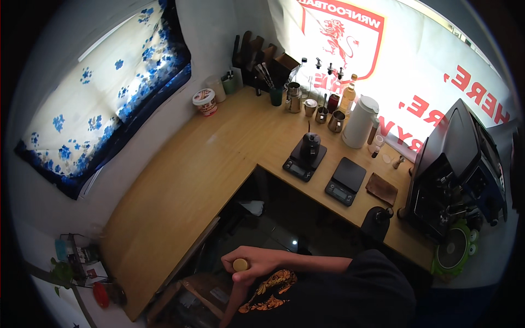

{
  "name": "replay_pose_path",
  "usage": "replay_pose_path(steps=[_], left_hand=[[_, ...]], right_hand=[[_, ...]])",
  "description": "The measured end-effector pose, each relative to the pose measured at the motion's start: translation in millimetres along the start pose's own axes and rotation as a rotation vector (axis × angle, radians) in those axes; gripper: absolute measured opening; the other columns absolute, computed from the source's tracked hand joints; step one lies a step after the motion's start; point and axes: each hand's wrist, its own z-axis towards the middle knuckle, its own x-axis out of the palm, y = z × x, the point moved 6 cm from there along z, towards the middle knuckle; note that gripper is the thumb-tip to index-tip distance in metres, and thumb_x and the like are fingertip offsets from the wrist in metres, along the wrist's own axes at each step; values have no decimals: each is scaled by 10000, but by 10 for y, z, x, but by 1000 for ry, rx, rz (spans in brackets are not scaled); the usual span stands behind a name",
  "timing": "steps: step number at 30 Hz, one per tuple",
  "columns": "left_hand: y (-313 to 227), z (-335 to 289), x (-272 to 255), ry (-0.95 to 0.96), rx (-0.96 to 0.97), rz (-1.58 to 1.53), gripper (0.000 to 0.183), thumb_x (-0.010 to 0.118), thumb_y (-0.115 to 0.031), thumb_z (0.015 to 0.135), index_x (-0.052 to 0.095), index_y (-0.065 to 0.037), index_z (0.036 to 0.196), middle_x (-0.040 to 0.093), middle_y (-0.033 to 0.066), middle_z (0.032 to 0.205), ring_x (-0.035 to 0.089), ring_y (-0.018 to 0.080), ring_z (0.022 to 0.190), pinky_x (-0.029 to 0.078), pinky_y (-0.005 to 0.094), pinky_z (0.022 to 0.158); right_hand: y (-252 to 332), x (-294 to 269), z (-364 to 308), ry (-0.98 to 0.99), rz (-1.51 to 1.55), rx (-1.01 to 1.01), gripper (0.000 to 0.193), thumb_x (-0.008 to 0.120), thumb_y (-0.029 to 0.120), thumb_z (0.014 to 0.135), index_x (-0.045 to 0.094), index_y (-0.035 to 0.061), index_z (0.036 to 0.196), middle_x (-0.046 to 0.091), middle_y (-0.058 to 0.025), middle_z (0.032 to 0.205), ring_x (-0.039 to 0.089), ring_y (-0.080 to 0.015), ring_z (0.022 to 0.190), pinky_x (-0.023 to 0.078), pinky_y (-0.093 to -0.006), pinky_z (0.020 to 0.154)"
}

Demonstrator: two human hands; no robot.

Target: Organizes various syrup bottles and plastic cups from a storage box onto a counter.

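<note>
My right hand (pixel 261 262) is closed around a thing with a round gold-coloured top (pixel 240 265), held in front of my dark shirt. Only that top shows; whatever lies beneath it is covered by my fingers. Below, my left forearm and part of my left hand (pixel 237 291) rise towards the same spot, but the fingers are hidden. Both hands are off the wooden counter (pixel 180 180), close to its inner edge. Across the corner of the counter, a black digital scale (pixel 298 170) bears a small dark pot (pixel 310 145) with a thin upright spout or handle.
A second black scale (pixel 346 180), a brown folded cloth (pixel 381 189) and a white kettle (pixel 361 123) are on the right-hand counter. Beyond stand steel pitchers (pixel 336 121) and a syrup bottle (pixel 348 97). An espresso machine (pixel 456 175) fills the right end. A paper tub (pixel 205 103) stands far left.
</note>
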Motion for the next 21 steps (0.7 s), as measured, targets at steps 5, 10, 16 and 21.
replay_pose_path(steps=[5,10,16,21], left_hand=[[-237,458,370,-23,55,8,506,722,-368,823,515,-73,1179,577,54,1108,602,204,987,514,345,810],[-1023,1940,1409,-64,123,-7,511,701,-394,841,505,-73,1186,573,60,1116,603,208,987,515,342,810],[-832,2403,1810,209,-172,-696,531,498,-489,950,442,-76,1279,542,90,1218,589,218,1052,505,338,865],[-1623,2940,2672,467,-450,-1076,576,393,-511,997,425,-59,1352,546,97,1260,533,220,1169,469,366,944]], right_hand=[[487,-544,-338,-4,58,-4,439,502,422,986,485,34,783,476,-16,623,478,-103,607,399,-280,556],[809,-1091,-704,-138,89,-121,396,473,372,1003,500,41,787,441,4,611,426,-88,593,368,-266,548],[1261,-1767,-1190,-452,-50,-256,394,501,355,1009,498,38,775,541,-7,642,504,-90,582,425,-260,541],[1859,-2368,-1829,-776,56,-476,459,494,418,989,446,57,710,442,-1,558,395,-82,490,323,-258,462]])
